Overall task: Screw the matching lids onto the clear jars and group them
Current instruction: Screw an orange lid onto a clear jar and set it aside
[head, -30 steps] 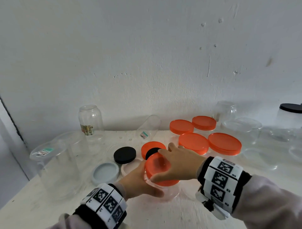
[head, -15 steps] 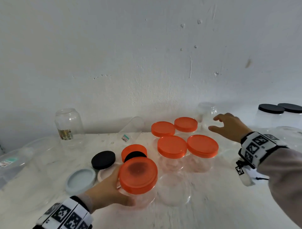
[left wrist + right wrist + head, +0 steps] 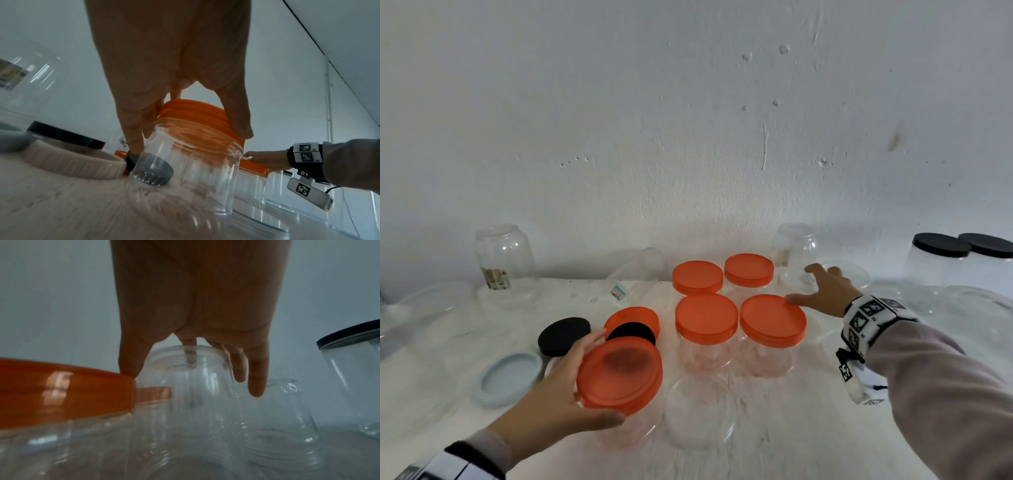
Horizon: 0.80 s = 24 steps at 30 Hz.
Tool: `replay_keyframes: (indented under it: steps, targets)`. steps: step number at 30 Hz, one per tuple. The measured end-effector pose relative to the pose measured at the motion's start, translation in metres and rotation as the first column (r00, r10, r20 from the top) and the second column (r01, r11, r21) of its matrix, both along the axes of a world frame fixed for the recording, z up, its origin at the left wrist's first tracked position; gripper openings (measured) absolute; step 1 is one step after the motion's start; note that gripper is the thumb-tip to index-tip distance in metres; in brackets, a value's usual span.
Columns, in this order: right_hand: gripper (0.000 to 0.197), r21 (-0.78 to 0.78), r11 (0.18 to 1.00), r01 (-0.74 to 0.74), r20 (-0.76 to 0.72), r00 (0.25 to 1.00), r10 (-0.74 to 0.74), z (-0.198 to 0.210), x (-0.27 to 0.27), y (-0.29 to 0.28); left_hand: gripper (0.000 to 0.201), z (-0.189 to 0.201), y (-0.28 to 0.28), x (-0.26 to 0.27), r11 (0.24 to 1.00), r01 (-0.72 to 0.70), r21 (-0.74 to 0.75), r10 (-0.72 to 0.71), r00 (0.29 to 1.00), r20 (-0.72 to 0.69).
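Observation:
My left hand (image 3: 577, 380) grips a clear jar with an orange lid (image 3: 619, 371) screwed on, fingers and thumb round the lid's rim, near the table's front. In the left wrist view this jar (image 3: 185, 170) is tilted, its base just off the table. Four more orange-lidded jars (image 3: 706, 318) stand grouped in the middle. My right hand (image 3: 822, 291) is spread open beside them. Its thumb touches the rim of the front right lid (image 3: 68, 391). Its fingers reach over an upturned clear jar (image 3: 191, 386) behind.
A loose orange lid (image 3: 631, 317) carries a small black lid (image 3: 631, 334). A black lid (image 3: 564, 335) and a grey-blue lid (image 3: 508, 378) lie left. An open clear jar (image 3: 700, 411) stands beside the held one. Black-lidded jars (image 3: 941, 260) stand far right, more clear jars along the wall.
My right hand has let go of the orange lid and swung right and back to the grouped jars. My left hand alone now holds the lidded jar.

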State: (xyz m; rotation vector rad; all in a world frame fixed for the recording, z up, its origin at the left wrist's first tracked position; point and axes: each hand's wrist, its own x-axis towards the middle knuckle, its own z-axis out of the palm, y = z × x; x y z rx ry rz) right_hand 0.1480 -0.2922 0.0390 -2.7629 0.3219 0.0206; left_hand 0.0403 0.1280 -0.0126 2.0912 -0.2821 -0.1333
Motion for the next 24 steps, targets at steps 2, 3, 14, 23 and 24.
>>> replay_keyframes:
  steps: [2, 3, 14, 23, 24]
  targets:
    - [0.093, 0.017, 1.0, -0.014, 0.025, 1.0, 0.014, 0.0, 0.0, -0.002, 0.114, 0.001, -0.004, -0.003, 0.999, -0.04, -0.001, 0.04, 0.999, 0.029]
    - [0.094, 0.022, 1.0, -0.017, 0.043, 0.999, 0.016, 0.0, -0.001, -0.003, 0.113, 0.003, -0.006, -0.004, 0.998, -0.063, 0.008, 0.063, 0.997, 0.049]
    - [0.105, 0.183, 0.98, -0.077, 0.306, 0.952, 0.018, 0.015, -0.042, -0.052, 0.104, 0.05, -0.101, -0.024, 0.997, -0.046, -0.062, 0.055, 0.987, 0.149]
    - [0.113, 0.242, 0.967, -0.083, 0.309, 0.951, 0.004, 0.024, -0.107, -0.107, 0.117, 0.031, -0.221, -0.017, 0.922, 0.198, 0.333, -0.224, 0.974, 0.039]
    - [0.113, 0.248, 0.966, -0.078, 0.312, 0.95, -0.003, 0.023, -0.115, -0.115, 0.116, 0.029, -0.23, -0.015, 0.912, 0.197, 0.359, -0.226, 0.973, 0.04]
